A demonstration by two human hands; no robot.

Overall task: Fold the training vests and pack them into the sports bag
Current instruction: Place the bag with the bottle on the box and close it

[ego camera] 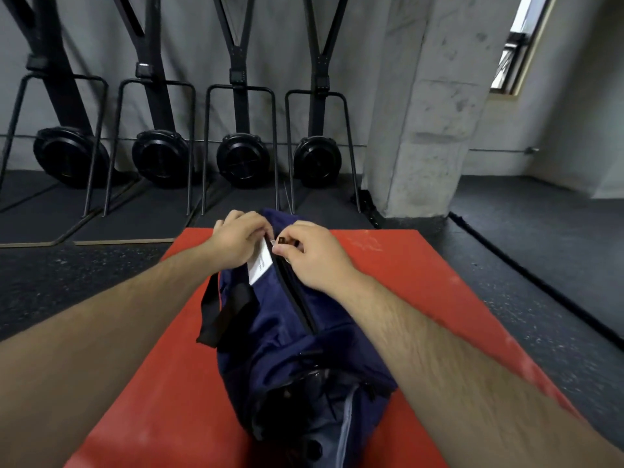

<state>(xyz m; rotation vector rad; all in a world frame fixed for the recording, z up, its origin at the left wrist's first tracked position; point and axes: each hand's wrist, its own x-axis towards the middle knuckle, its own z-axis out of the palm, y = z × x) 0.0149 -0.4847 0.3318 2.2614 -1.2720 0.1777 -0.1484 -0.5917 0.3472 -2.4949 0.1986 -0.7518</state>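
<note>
Left hand: curled, gripping fabric at the far end of the sports bag.
White tag: print too small to read.
Sports bag: navy, lying lengthwise on the red mat.
Right hand: pinching the zip pull.
Step, likely: working the zip. The next move calls for a steady draw along the track.

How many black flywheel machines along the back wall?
4 in a row: far-left machine, second machine, third machine, fourth machine beside the pillar. More may be hidden past the left edge.

Bare red mat lies open either side of the sports bag, while upright machines and a concrete pillar block the far end
</note>
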